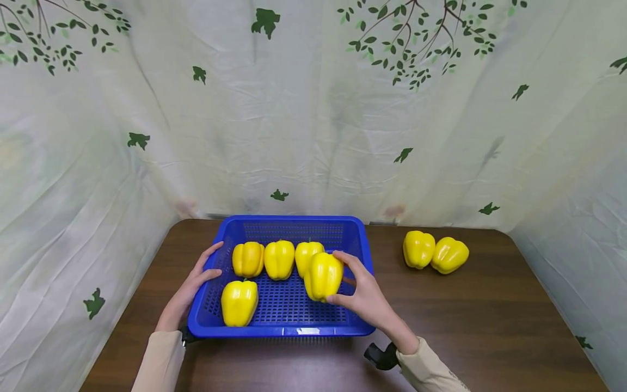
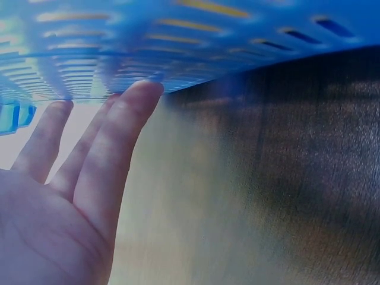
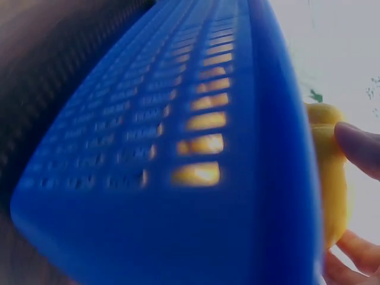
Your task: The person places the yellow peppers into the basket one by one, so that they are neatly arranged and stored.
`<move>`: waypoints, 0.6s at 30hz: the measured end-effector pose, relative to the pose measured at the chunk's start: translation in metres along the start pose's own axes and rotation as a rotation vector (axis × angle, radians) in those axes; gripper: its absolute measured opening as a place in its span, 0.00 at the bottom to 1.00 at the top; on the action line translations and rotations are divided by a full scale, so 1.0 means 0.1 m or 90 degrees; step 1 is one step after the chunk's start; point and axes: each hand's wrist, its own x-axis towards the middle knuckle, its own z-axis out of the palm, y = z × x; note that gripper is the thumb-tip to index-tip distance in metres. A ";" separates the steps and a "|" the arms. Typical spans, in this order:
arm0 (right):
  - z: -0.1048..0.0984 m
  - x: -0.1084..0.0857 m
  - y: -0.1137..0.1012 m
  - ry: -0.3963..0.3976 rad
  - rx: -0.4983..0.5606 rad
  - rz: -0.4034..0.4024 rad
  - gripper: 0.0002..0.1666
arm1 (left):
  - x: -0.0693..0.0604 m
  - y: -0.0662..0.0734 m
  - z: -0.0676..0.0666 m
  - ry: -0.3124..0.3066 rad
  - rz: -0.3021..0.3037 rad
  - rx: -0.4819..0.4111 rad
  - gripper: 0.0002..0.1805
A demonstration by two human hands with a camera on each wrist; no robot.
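A blue plastic basket (image 1: 294,330) with slotted sides stands on the table. My right hand (image 1: 368,296) grips a yellow bell pepper (image 1: 324,276) between thumb and fingers, over the basket's right part; the right wrist view shows this pepper (image 3: 332,178) above the rim. Three yellow peppers form a row at the back inside: one at left (image 1: 247,259), one in the middle (image 1: 279,260), and one at right (image 1: 307,255) partly hidden by the held pepper. Another pepper (image 1: 239,303) lies front left. At the basket's left side, my left hand (image 1: 188,286) touches the wall with extended fingers (image 2: 110,160).
Two more yellow peppers, one (image 1: 418,249) against the other (image 1: 449,255), lie on the brown wooden table (image 1: 465,326) to the right of the basket. A pale curtain (image 1: 313,136) with leaf prints hangs behind the table and along both sides.
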 end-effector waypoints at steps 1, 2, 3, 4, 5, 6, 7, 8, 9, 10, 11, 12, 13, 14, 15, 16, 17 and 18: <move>0.02 0.00 0.01 -0.002 0.006 -0.003 0.45 | 0.00 0.00 0.00 0.000 0.000 -0.002 0.33; 0.05 0.00 0.01 -0.004 0.008 -0.009 0.45 | 0.00 0.00 0.00 0.000 -0.001 0.000 0.34; 0.08 0.01 0.05 -0.006 0.012 -0.011 0.45 | 0.00 0.00 0.00 0.000 -0.001 0.000 0.34; 0.11 0.02 0.09 -0.006 0.015 -0.015 0.46 | 0.00 0.00 0.00 -0.001 0.000 0.000 0.34; 0.14 0.03 0.14 -0.006 0.018 -0.019 0.47 | 0.00 0.00 0.00 0.000 -0.001 0.001 0.34; 0.17 0.04 0.19 -0.007 0.020 -0.021 0.47 | 0.00 0.00 0.00 0.001 -0.001 0.002 0.34; 0.20 0.05 0.24 -0.008 0.020 -0.022 0.48 | 0.00 0.00 0.00 0.001 -0.002 0.002 0.33; 0.23 0.06 0.29 -0.011 0.018 -0.023 0.48 | 0.00 0.00 0.00 0.001 -0.002 0.003 0.33; 0.26 0.08 0.33 -0.015 0.018 -0.021 0.48 | 0.01 0.00 0.00 0.000 -0.002 0.002 0.33; 0.28 0.08 0.36 -0.018 0.017 -0.022 0.48 | 0.01 0.00 0.00 0.000 -0.003 0.002 0.33; 0.30 0.09 0.37 -0.022 0.015 -0.022 0.48 | 0.01 0.00 0.00 0.001 -0.004 0.001 0.33; 0.32 0.09 0.37 -0.026 0.013 -0.023 0.48 | 0.01 0.00 0.00 0.001 -0.005 0.000 0.33; 0.34 0.09 0.37 -0.028 0.012 -0.025 0.48 | 0.01 0.00 0.00 0.000 -0.006 0.001 0.33; 0.35 0.09 0.37 -0.030 0.012 -0.028 0.48 | 0.01 0.00 0.00 0.000 -0.008 -0.001 0.33; 0.37 0.10 0.36 -0.030 0.012 -0.031 0.48 | 0.01 0.00 0.00 0.000 -0.008 -0.002 0.33; 0.39 0.10 0.35 -0.028 0.009 -0.035 0.48 | 0.01 0.00 0.00 0.000 -0.008 -0.002 0.33; 0.41 0.11 0.35 -0.026 0.007 -0.038 0.48 | 0.01 0.00 0.00 0.000 -0.008 -0.002 0.33; 0.44 0.11 0.34 -0.025 0.007 -0.041 0.48 | 0.00 0.00 0.00 0.001 -0.008 -0.002 0.33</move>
